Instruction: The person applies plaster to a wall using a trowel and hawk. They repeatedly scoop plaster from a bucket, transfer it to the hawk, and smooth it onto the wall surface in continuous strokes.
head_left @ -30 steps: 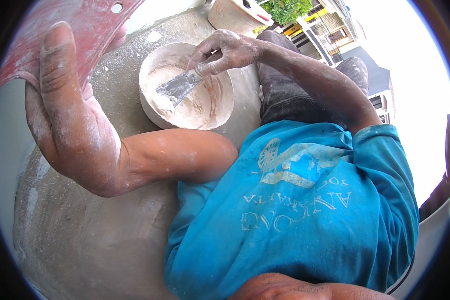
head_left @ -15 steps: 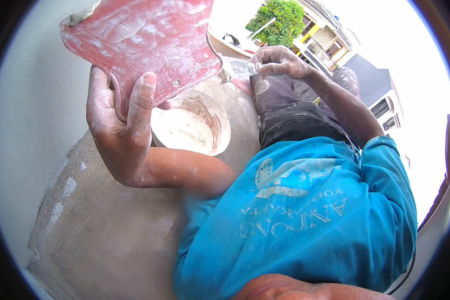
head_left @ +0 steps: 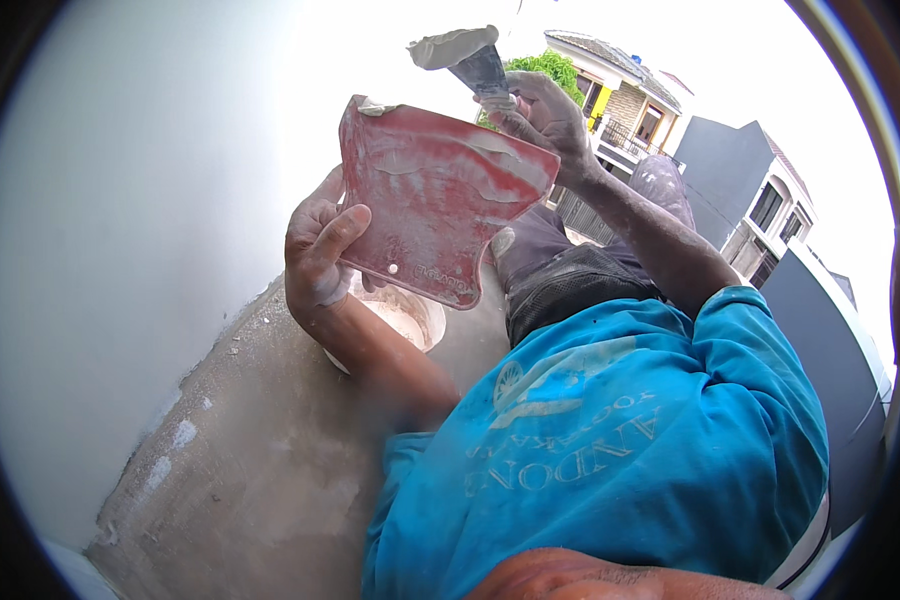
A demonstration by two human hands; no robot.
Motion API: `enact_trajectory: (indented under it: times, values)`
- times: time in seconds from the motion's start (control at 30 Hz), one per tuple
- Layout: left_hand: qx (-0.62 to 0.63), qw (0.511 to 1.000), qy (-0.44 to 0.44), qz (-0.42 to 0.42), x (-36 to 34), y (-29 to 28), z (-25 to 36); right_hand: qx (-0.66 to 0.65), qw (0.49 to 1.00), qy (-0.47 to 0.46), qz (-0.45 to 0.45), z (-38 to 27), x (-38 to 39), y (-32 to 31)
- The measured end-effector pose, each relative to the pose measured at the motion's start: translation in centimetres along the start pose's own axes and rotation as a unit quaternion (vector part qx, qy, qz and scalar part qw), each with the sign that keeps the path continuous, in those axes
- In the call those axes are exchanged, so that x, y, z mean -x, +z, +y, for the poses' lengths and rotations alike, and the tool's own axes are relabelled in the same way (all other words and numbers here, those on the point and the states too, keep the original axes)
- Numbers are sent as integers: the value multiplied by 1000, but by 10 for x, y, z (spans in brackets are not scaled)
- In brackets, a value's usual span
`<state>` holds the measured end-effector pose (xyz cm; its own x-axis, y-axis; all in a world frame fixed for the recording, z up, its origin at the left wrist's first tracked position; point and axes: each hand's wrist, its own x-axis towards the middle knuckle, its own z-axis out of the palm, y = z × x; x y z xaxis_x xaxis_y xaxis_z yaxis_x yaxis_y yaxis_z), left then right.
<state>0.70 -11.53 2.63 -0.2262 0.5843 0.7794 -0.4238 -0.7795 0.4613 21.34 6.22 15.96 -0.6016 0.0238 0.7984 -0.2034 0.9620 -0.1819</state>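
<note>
Closest in, my left hand (head_left: 315, 245) pinches a red board (head_left: 420, 205) at its left side: thumb laid on the near face, most fingers hidden behind, a few tips showing under the lower edge. From that hand the board reaches out to the right, broad face toward my camera, its upper edge sloping down to the right. A small pale lump (head_left: 373, 107) sits on the corner just above the thumb.

My right hand (head_left: 553, 120) is closed around a putty knife (head_left: 482, 73), thumb and fingers pressed together; I can't make out much of the handle. The relation I'd steer by is this: the knife's long axis runs up and to the left from those fingers, so its blade points away from my right forearm. Its tip, loaded with pale paste (head_left: 455, 47), is the end farthest from that hand. I see the blade past the board's upper edge, apart from it in my view, though I can't judge the depth between them. The right hand is the nearer one to the board's upper right corner.

Below the left hand, partly covered by board and forearm, I have a bucket (head_left: 436, 322). Past the right hand stand a tree (head_left: 560, 70) and a house (head_left: 625, 95).
</note>
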Motion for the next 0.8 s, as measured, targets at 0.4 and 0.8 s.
enact_trajectory:
  times: [0.4, 0.8]
  values:
    - [81, 994, 35, -63, -15, 18, -13, -49, 994, -26, -95, -9, 4, 4]
    - [-6, 999, 10, -53, -12, 7, -5, 187, 963, -165, -105, 11, 0, -18]
